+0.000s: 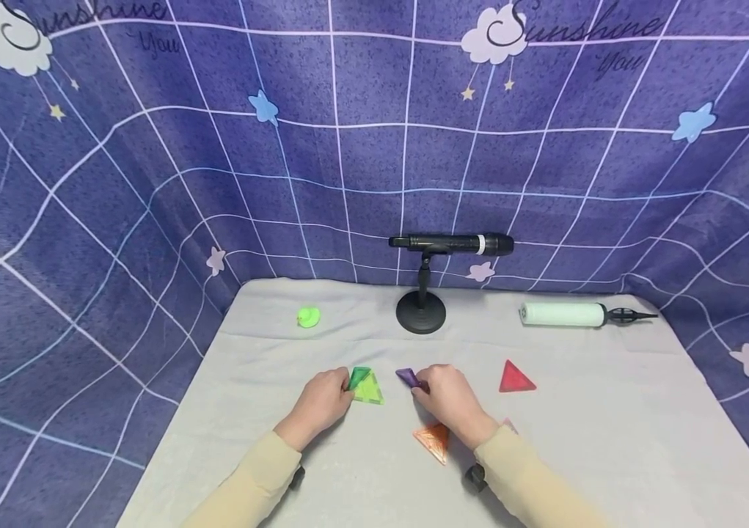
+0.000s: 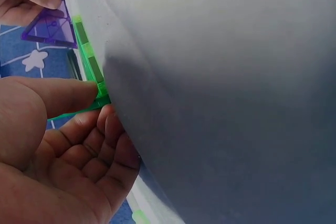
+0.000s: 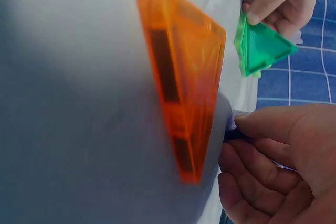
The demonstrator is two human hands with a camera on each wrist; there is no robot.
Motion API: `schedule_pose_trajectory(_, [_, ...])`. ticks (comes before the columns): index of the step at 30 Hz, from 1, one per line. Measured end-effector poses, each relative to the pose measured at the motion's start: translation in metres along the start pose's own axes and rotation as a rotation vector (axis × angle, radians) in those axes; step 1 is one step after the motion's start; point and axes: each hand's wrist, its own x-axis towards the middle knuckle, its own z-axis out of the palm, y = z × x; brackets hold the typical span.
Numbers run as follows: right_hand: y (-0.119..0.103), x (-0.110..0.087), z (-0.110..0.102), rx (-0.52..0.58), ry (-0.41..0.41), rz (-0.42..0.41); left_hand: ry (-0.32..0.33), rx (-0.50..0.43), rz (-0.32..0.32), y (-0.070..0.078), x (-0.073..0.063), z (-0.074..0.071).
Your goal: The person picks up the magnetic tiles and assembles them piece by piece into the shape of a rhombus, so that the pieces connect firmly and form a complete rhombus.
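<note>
My left hand [image 1: 323,400] pinches a dark green triangular tile [image 1: 359,376] between thumb and fingers. The tile is tilted up from the table, its edge at a light green triangular tile [image 1: 370,390]. To the right, my right hand [image 1: 448,402] grips a translucent purple triangular tile [image 2: 52,29] by one side, also tilted up. An orange triangular tile [image 1: 434,442] lies just below the right hand and shows large in the right wrist view. Farther right lies a red triangular tile [image 1: 516,378]. A pinkish piece [image 1: 510,424] is mostly hidden by the right forearm.
A black microphone [image 1: 453,243] rests on a stand with a round base [image 1: 421,312] at the back of the white-covered table [image 1: 612,440]. A pale green hand pump [image 1: 562,314] lies back right, a small bright green round thing [image 1: 309,317] back left. A blue patterned curtain [image 1: 374,154] hangs behind.
</note>
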Motion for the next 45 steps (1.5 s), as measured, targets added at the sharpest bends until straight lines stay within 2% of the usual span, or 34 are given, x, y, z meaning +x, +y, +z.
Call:
schedule_pose_trajectory(16, [-0.027,0.007,0.015,0.04,-0.033,-0.016,0.02,0.01,0.015,-0.002,0.002,0.002])
schedule_pose_trajectory(21, [-0.03,0.01,0.015,0.047,-0.052,-0.01,0.029,0.017,0.023,-0.001,0.0,0.002])
schedule_pose_trajectory(32, [-0.036,0.014,0.02,0.075,-0.029,-0.04,0.044,0.016,0.033,-0.002,0.0,0.001])
schedule_pose_trajectory(39, [-0.041,0.018,0.024,0.082,-0.035,-0.025,0.032,0.031,0.027,-0.002,0.001,0.001])
schedule_pose_trajectory(45, [-0.043,0.019,0.026,0.08,-0.033,-0.051,0.033,0.028,0.033,-0.002,0.001,0.001])
